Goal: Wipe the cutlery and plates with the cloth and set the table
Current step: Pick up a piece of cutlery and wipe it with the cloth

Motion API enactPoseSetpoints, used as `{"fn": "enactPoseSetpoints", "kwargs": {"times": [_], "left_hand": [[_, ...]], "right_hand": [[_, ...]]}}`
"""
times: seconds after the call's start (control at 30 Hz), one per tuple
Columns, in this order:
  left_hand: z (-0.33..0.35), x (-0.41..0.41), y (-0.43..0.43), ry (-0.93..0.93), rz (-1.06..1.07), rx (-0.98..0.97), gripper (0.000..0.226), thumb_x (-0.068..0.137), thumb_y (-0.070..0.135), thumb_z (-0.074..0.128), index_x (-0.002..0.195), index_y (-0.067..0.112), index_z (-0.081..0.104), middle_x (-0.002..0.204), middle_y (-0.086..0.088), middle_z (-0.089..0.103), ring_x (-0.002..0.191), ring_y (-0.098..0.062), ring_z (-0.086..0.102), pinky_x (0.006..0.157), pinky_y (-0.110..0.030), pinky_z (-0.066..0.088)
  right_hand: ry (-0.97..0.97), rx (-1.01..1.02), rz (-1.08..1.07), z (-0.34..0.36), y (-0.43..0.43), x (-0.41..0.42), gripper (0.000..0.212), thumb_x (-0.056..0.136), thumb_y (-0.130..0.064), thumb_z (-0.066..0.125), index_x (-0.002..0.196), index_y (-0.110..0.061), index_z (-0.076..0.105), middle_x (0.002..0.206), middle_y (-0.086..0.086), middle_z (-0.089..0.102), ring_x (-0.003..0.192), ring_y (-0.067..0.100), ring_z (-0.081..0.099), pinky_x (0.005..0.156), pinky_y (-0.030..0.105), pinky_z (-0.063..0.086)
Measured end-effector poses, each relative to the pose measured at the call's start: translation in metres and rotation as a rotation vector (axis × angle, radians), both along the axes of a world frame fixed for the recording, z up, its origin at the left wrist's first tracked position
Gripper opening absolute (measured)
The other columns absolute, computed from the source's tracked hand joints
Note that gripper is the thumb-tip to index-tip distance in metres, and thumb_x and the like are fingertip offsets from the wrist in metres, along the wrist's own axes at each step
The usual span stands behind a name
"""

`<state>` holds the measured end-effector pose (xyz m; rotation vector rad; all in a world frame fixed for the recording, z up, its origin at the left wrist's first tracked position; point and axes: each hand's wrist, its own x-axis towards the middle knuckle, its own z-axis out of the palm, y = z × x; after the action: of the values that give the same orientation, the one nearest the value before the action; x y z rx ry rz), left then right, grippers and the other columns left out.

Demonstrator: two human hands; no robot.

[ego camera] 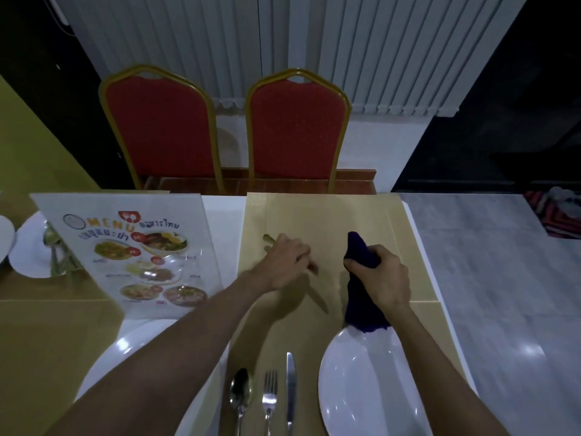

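L hand (287, 262) fingers clenched on a blurred cutlery piece (269, 238) over the far placemat. R hand (382, 275) fingers grip dark blue cloth (361, 256), its tail touching the near plate (361, 385), nothing on it. Near counter (220, 215) edge: 1 spoon (240, 394), 1 fork (269, 391), 1 knife (291, 388). 2 red chairs, 1 menu stand (135, 256).

Dim indoor light, overhead glare spots on the white plate (361, 401), soft motion blur, wide-angle bending at edges.
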<state>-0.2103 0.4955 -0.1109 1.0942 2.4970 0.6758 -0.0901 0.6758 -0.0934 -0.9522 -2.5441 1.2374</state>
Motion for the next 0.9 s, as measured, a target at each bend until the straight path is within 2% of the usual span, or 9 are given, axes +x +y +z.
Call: {"fn": "enactPoseSetpoints", "kwargs": {"times": [0.07, 0.13, 0.27, 0.33, 0.4, 0.47, 0.53, 0.67, 0.9], "left_hand": [[-0.022, -0.001, -0.006, 0.287, -0.245, -0.137, 0.036, 0.102, 0.027, 0.036, 0.089, 0.013, 0.067, 0.087, -0.003, 0.060, 0.087, -0.022, 0.048, 0.082, -0.031, 0.026], [-0.040, -0.001, -0.007, 0.413, -0.371, -0.197, 0.030, 0.097, 0.027, 0.045, 0.084, 0.010, 0.066, 0.082, -0.005, 0.063, 0.082, -0.024, 0.054, 0.085, -0.031, 0.029], [-0.066, 0.001, -0.013, 0.219, -0.277, -0.088, 0.025, 0.087, 0.019, 0.056, 0.107, 0.004, 0.060, 0.109, -0.010, 0.059, 0.108, -0.025, 0.047, 0.103, -0.035, 0.037], [-0.081, 0.007, -0.019, 0.255, -0.204, -0.034, 0.047, 0.087, 0.011, 0.053, 0.132, -0.002, 0.051, 0.142, -0.017, 0.047, 0.137, -0.032, 0.035, 0.120, -0.039, 0.024], [-0.092, 0.015, -0.025, 0.289, -0.117, -0.123, 0.059, 0.096, 0.017, 0.039, 0.152, 0.001, 0.027, 0.163, -0.014, 0.017, 0.152, -0.028, 0.007, 0.124, -0.045, 0.009], [-0.105, 0.015, -0.030, 0.276, -0.068, -0.226, 0.060, 0.104, 0.029, 0.021, 0.156, 0.005, 0.007, 0.165, -0.009, -0.003, 0.152, -0.022, -0.012, 0.124, -0.047, 0.000], [-0.111, 0.006, -0.027, 0.289, -0.065, -0.262, 0.060, 0.105, 0.033, 0.014, 0.156, 0.007, -0.001, 0.165, -0.008, -0.010, 0.151, -0.019, -0.015, 0.123, -0.043, -0.006], [-0.108, -0.032, -0.006, 0.254, 0.007, -0.279, 0.061, 0.105, 0.034, 0.015, 0.156, 0.009, -0.009, 0.163, -0.006, -0.018, 0.150, -0.017, -0.018, 0.120, -0.037, -0.011], [-0.097, -0.067, 0.013, 0.165, -0.031, -0.361, 0.064, 0.105, 0.032, 0.015, 0.153, 0.006, -0.018, 0.160, -0.010, -0.028, 0.149, -0.022, -0.022, 0.122, -0.041, -0.008]], "right_hand": [[0.023, -0.002, 0.000, -0.003, 0.001, -0.008, 0.035, 0.079, -0.042, 0.075, 0.108, -0.027, 0.062, 0.087, -0.009, 0.064, 0.072, 0.003, 0.057, 0.053, 0.023, 0.042], [0.036, 0.005, 0.012, -0.007, 0.001, -0.017, 0.035, 0.079, -0.044, 0.075, 0.107, -0.027, 0.063, 0.090, -0.008, 0.067, 0.073, 0.004, 0.058, 0.053, 0.021, 0.041], [0.044, -0.003, 0.054, -0.017, -0.007, -0.033, 0.040, 0.079, -0.045, 0.074, 0.111, -0.025, 0.063, 0.096, -0.008, 0.067, 0.078, 0.009, 0.059, 0.054, 0.019, 0.039], [0.037, 0.002, 0.075, -0.024, -0.011, -0.038, 0.041, 0.080, -0.045, 0.073, 0.114, -0.025, 0.062, 0.098, -0.008, 0.067, 0.081, 0.010, 0.060, 0.055, 0.019, 0.040], [0.025, 0.004, 0.086, -0.031, -0.015, -0.041, 0.040, 0.080, -0.044, 0.072, 0.114, -0.025, 0.061, 0.097, -0.009, 0.065, 0.079, 0.009, 0.058, 0.055, 0.018, 0.038], [0.020, 0.002, 0.088, -0.038, -0.017, -0.042, 0.038, 0.081, -0.042, 0.072, 0.113, -0.026, 0.060, 0.095, -0.011, 0.064, 0.074, 0.004, 0.056, 0.054, 0.016, 0.036], [0.027, -0.009, 0.086, -0.043, -0.019, -0.044, 0.037, 0.081, -0.042, 0.073, 0.112, -0.026, 0.061, 0.095, -0.011, 0.065, 0.072, -0.001, 0.054, 0.053, 0.016, 0.036], [0.041, -0.028, 0.087, -0.048, -0.017, -0.046, 0.035, 0.081, -0.043, 0.074, 0.110, -0.027, 0.061, 0.094, -0.011, 0.066, 0.072, -0.007, 0.055, 0.052, 0.015, 0.037], [0.031, -0.034, 0.119, -0.048, -0.009, -0.046, 0.040, 0.081, -0.042, 0.073, 0.116, -0.025, 0.061, 0.098, -0.009, 0.067, 0.075, -0.005, 0.055, 0.053, 0.015, 0.037]]}}
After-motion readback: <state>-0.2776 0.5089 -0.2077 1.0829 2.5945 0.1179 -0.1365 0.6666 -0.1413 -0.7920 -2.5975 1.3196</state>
